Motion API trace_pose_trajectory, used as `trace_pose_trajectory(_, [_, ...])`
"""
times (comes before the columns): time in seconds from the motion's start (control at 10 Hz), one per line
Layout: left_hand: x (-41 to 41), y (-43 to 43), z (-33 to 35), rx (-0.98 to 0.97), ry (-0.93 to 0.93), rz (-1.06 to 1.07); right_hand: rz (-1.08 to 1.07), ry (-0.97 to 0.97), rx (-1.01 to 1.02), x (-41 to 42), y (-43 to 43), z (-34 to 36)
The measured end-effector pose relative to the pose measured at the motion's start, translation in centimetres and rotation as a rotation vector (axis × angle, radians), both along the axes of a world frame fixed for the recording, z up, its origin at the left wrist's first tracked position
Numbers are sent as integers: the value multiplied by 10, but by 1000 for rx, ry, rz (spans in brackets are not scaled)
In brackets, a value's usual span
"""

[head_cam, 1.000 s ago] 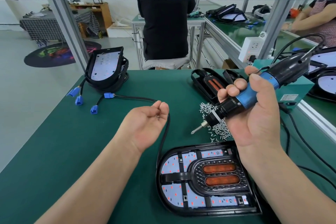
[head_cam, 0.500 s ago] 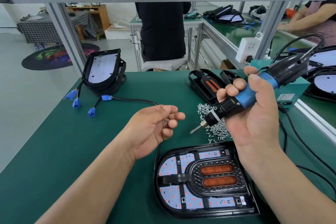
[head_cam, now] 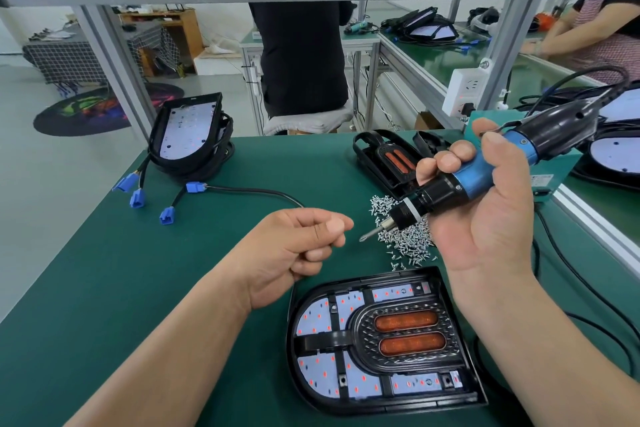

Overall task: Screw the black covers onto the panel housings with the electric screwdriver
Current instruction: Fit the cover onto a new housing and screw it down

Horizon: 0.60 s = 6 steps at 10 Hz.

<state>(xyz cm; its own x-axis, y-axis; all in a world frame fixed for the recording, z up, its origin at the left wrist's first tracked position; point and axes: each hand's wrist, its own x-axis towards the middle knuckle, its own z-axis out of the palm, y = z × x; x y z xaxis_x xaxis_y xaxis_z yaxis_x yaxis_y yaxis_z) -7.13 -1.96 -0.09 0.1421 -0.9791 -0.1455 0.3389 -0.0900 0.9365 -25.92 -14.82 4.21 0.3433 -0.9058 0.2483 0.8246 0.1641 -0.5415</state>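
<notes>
Right grip (head_cam: 485,218) is clamped round the screwdriver (head_cam: 474,177), bit (head_cam: 369,236) aimed down-left beside the screws (head_cam: 405,239). Left grip (head_cam: 294,246) is curled, thumb on forefinger, just beside the bit tip; whether it pinches a screw cannot be told. Cover (head_cam: 360,326) sits in the housing (head_cam: 291,340) on the table (head_cam: 138,288), below both grips. Step in hand, as judged: loading a screw. Next: seat it squarely on the bit, then lower it upright into a cover hole.
</notes>
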Motion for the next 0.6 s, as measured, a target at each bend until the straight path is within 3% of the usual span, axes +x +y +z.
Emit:
trace_pose_trajectory(0.2, [-1,0,-5,-13,-110,-54,-20,-8,28,0,0,2])
trace_pose_trajectory(0.6, [-2,-1,-7,-48,-102,-42,-16,-9,28,-1,1,4])
